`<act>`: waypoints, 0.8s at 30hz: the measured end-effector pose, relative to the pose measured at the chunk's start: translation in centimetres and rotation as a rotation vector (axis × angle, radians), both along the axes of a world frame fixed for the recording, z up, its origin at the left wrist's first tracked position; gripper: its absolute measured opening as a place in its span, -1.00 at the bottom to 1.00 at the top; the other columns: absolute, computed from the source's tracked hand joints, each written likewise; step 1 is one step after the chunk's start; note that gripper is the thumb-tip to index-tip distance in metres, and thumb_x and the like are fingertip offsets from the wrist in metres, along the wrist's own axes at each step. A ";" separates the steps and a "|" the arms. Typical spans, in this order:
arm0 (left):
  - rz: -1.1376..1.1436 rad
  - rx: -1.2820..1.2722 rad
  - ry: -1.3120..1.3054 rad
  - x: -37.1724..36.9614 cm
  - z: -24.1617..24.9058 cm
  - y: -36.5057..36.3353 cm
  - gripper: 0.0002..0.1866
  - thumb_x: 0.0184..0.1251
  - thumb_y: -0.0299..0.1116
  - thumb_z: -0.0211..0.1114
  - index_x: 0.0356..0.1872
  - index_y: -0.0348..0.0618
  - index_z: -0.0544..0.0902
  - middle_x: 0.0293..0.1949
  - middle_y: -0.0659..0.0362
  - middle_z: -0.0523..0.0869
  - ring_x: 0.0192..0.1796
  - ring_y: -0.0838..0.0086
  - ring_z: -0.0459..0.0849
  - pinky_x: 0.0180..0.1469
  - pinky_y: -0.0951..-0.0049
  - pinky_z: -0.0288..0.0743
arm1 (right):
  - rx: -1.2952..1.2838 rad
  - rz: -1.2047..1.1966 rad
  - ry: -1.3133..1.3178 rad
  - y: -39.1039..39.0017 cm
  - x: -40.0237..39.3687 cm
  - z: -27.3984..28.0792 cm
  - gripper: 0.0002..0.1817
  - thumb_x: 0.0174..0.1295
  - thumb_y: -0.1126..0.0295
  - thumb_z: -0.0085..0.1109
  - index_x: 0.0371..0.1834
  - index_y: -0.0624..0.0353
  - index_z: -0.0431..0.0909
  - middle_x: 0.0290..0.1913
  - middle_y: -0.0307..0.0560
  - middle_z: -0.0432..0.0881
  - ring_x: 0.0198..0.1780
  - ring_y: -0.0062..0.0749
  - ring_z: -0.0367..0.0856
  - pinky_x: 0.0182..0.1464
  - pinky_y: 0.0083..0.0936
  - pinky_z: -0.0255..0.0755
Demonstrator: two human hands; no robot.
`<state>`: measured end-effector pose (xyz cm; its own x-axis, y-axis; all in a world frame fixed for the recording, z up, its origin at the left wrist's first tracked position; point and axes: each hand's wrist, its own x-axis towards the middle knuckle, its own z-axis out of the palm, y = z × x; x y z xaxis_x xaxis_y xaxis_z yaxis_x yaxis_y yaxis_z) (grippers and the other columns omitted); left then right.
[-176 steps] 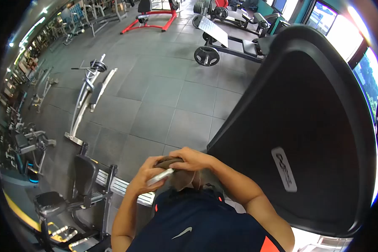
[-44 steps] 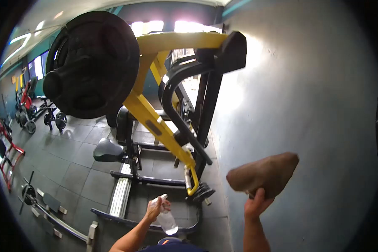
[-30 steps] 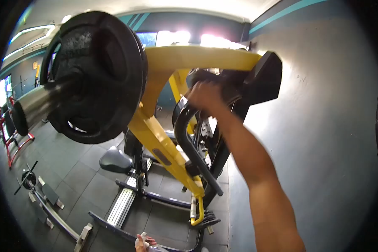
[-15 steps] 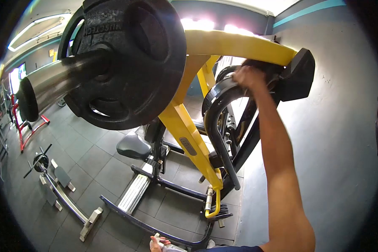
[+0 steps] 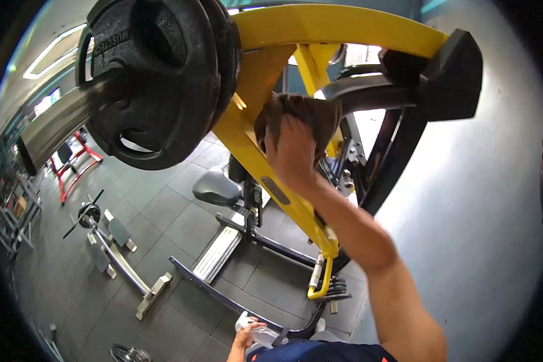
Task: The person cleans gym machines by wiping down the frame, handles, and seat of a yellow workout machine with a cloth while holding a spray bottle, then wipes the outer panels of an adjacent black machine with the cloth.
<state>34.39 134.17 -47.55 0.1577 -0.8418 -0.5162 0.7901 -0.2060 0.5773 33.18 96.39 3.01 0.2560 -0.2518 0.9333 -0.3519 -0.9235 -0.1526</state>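
My right hand (image 5: pixel 292 151) presses a dark brown cloth (image 5: pixel 321 117) around the curved black tube (image 5: pixel 368 92) of a yellow-and-black weight machine. The cloth covers the tube's bend, beside the yellow upright (image 5: pixel 247 151). Low in the view, near my body, my left hand (image 5: pixel 246 333) is wrapped round a clear bottle (image 5: pixel 264 336) with a white top that looks like a spray head. Part of that bottle is hidden by my fingers and dark shirt.
Large black weight plates (image 5: pixel 157 84) sit on a metal bar (image 5: pixel 66 117) at upper left. Below are a padded seat (image 5: pixel 218 187) and a black floor frame (image 5: pixel 223 295). A low bar stand (image 5: pixel 123 262) is on the tiled floor. A grey wall (image 5: pixel 440 241) rises at right.
My right hand has moved left and down along the black tube, and the cloth now shows plainly. The view has shifted, and more of my left hand and the bottle appears.
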 end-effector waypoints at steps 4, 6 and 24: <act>0.353 -0.008 -0.132 -2.3 2.2 0.5 -0.69 0.24 -0.38 0.26 0.00 -0.10 0.48 -0.24 -0.23 0.75 -0.23 0.04 0.76 -0.12 0.05 0.68 | -0.061 0.469 -0.111 -0.1 6.1 -0.7 -0.40 0.21 0.24 0.29 0.20 0.45 0.40 0.20 0.37 0.44 0.25 0.32 0.38 0.32 -0.02 0.28; 0.440 0.068 -0.228 -2.5 2.2 0.4 -0.72 0.28 -0.37 0.20 0.00 -0.13 0.47 -0.24 -0.25 0.75 -0.23 0.05 0.76 -0.15 0.10 0.68 | -0.038 0.311 0.160 -0.9 6.8 1.5 -0.22 0.15 0.18 0.31 0.37 0.38 0.26 0.38 0.32 0.26 0.41 0.20 0.22 0.41 -0.07 0.21; 0.684 0.238 -0.288 -6.6 5.1 6.8 -0.74 0.31 -0.39 0.15 0.01 -0.11 0.47 -0.23 -0.23 0.75 -0.25 0.11 0.76 -0.18 0.21 0.66 | -0.003 0.289 0.062 -2.3 7.5 1.7 -0.70 0.12 0.36 0.11 -0.10 0.23 0.62 0.04 0.11 0.51 0.09 -0.01 0.44 0.09 -0.12 0.36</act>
